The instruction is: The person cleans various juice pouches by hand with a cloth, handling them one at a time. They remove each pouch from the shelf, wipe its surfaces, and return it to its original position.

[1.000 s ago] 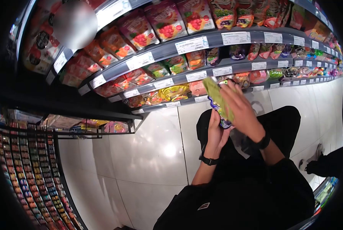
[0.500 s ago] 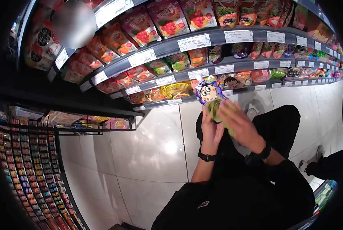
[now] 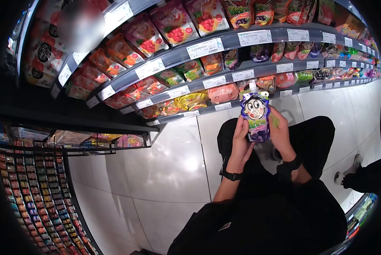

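A purple spout pouch (image 3: pixel 256 117) with a cartoon face and a white cap stands upright between my two hands, its printed front towards me. My left hand (image 3: pixel 240 140) grips its left edge and lower corner. On the other side, my right hand (image 3: pixel 280 129) holds the right edge, with a green cloth (image 3: pixel 275 121) partly showing between its fingers. Much of the cloth is hidden by that hand. Behind the pouch's cap is the lowest shelf, with a pink pack (image 3: pixel 223 93) to the left.
Curved shelves (image 3: pixel 173 91) with price labels and bagged sweets run across the top. A rack of small packs (image 3: pixel 37 195) stands at the left. Another person's leg and shoe (image 3: pixel 339 178) show at the right, on the tiled floor (image 3: pixel 169 170).
My right hand has moved off the pouch's front to its right edge, taking the green cloth along. The pouch is now uncovered and lower, and my left hand has shifted slightly.
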`<state>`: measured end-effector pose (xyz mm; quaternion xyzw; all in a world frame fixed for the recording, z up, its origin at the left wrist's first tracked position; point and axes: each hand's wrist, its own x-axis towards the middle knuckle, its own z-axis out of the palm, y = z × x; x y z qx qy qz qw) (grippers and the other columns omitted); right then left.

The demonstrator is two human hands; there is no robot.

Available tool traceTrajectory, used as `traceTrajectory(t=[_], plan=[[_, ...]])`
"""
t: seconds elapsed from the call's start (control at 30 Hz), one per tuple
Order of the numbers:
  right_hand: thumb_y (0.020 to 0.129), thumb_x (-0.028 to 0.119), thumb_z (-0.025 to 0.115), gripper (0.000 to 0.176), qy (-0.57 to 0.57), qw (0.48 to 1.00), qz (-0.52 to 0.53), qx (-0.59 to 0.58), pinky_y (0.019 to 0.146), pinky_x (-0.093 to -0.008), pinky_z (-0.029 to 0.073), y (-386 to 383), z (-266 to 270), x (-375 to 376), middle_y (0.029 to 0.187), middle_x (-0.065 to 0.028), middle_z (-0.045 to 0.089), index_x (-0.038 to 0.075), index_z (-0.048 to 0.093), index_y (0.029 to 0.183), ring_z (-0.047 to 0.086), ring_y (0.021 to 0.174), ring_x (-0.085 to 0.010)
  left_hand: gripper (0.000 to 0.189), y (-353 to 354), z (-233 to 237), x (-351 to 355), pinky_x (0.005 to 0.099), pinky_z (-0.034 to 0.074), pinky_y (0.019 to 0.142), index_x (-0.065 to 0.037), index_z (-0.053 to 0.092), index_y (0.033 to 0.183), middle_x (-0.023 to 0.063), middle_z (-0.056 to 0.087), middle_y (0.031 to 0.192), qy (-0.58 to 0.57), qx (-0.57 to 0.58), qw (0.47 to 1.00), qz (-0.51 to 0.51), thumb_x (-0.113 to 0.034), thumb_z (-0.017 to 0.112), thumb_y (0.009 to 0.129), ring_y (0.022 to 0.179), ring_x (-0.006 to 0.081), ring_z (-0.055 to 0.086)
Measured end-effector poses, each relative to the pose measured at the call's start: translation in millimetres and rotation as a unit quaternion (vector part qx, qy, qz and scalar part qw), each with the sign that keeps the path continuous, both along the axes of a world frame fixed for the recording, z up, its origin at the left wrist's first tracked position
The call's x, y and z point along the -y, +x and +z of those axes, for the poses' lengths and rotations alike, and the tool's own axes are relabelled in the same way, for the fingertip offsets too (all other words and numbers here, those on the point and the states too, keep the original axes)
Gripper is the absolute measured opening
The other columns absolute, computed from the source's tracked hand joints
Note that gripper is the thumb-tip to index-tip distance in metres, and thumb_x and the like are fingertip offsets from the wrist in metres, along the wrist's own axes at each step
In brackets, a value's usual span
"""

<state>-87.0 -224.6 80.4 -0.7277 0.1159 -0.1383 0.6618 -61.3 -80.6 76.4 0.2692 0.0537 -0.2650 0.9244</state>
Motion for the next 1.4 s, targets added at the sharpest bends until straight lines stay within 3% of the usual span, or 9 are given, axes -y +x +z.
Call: traceTrajectory(t=[0.07,0.17,0.27,0.57,0.63,0.77,0.83,1.23,1.4], plan=[[0.104,0.008,0.053,0.035,0.078,0.997,0.012,-0.007,0.102,-0.0293,0.045,-7.2,3.7,-6.2,0.128,-0.0124,0.065,-0.008,0.055,0.136,0.058,0.118,-0.0142,0.044,1.4,-19.0,11.3,0.0350,0.046,0.104,-0.010,0.040,0.152,0.0097,0.053,0.141,0.059,0.027,0.998,0.012,-0.023,0.045,0.109,0.124,0.0199,0.057],[0.103,0.008,0.056,0.040,0.135,0.990,0.043,-0.026,0.104,-0.0294,0.044,-16.2,13.8,-16.7,0.129,-0.0131,0.064,-0.009,0.052,0.138,0.057,0.119,-0.0142,0.038,-0.4,-22.5,16.5,0.0303,0.045,0.099,-0.004,0.049,0.143,0.0079,0.058,0.125,0.454,0.205,0.858,0.129,-0.021,0.046,0.110,0.111,0.0158,0.057],[0.101,0.006,0.056,0.041,0.101,0.993,0.058,-0.004,0.111,-0.0337,0.038,-19.2,17.8,-28.9,0.141,-0.0150,0.057,-0.006,0.052,0.140,0.052,0.130,-0.0205,0.033,-7.1,-6.1,14.5,0.0280,0.044,0.092,0.001,0.053,0.132,0.0042,0.057,0.110,0.296,0.139,0.924,0.199,-0.023,0.046,0.110,0.102,0.0099,0.054],[0.100,0.015,0.056,0.048,-0.108,0.979,0.130,0.114,0.117,-0.0416,0.034,17.5,54.9,-30.9,0.148,-0.0179,0.052,0.000,0.051,0.145,0.046,0.141,-0.0343,0.060,-16.2,4.4,4.6,0.0391,0.045,0.109,-0.005,0.045,0.145,0.0125,0.056,0.138,0.109,-0.012,0.992,0.069,-0.051,0.026,0.110,0.127,0.0232,0.056],[0.095,0.018,0.062,0.048,-0.335,0.909,0.207,0.139,0.117,-0.0459,0.034,3.6,57.9,-35.7,0.148,-0.0139,0.053,0.004,0.056,0.141,0.045,0.142,-0.0357,0.070,-6.8,19.5,-0.6,0.0416,0.044,0.111,-0.006,0.041,0.149,0.0160,0.054,0.142,0.048,-0.055,0.996,0.061,-0.060,0.023,0.107,0.129,0.0281,0.055],[0.087,0.018,0.070,0.045,-0.417,0.852,0.263,0.176,0.116,-0.0477,0.037,-11.2,45.1,-29.0,0.141,-0.0100,0.059,0.007,0.066,0.130,0.050,0.137,-0.0327,0.084,4.9,-8.3,-9.7,0.0466,0.044,0.111,-0.006,0.038,0.151,0.0196,0.053,0.144,-0.174,0.055,0.979,-0.091,-0.072,0.020,0.101,0.131,0.0339,0.054],[0.088,0.015,0.068,0.044,-0.426,0.864,0.200,0.178,0.115,-0.0471,0.039,13.3,50.6,-21.0,0.139,-0.0111,0.060,0.007,0.065,0.131,0.051,0.135,-0.0322,0.075,-5.4,0.3,1.2,0.0452,0.046,0.110,-0.011,0.039,0.151,0.0164,0.054,0.143,0.046,-0.070,0.996,-0.019,-0.067,0.028,0.103,0.130,0.0293,0.055],[0.090,0.011,0.067,0.039,-0.431,0.842,0.275,0.174,0.112,-0.0457,0.043,-18.9,43.7,-15.6,0.139,-0.0076,0.061,0.011,0.066,0.129,0.055,0.133,-0.0290,0.080,23.2,-15.4,-2.2,0.0458,0.045,0.109,-0.002,0.038,0.151,0.0216,0.052,0.144,-0.305,-0.041,0.950,-0.059,-0.065,0.028,0.103,0.129,0.0340,0.055],[0.096,0.007,0.063,0.030,-0.218,0.962,0.157,0.042,0.093,-0.0362,0.053,6.3,41.2,16.0,0.124,-0.0125,0.068,0.000,0.064,0.125,0.066,0.111,-0.0248,0.068,17.4,-29.6,11.8,0.0407,0.044,0.108,0.000,0.044,0.144,0.0173,0.058,0.137,0.009,-0.002,1.000,0.017,-0.056,0.033,0.107,0.125,0.0280,0.057]])
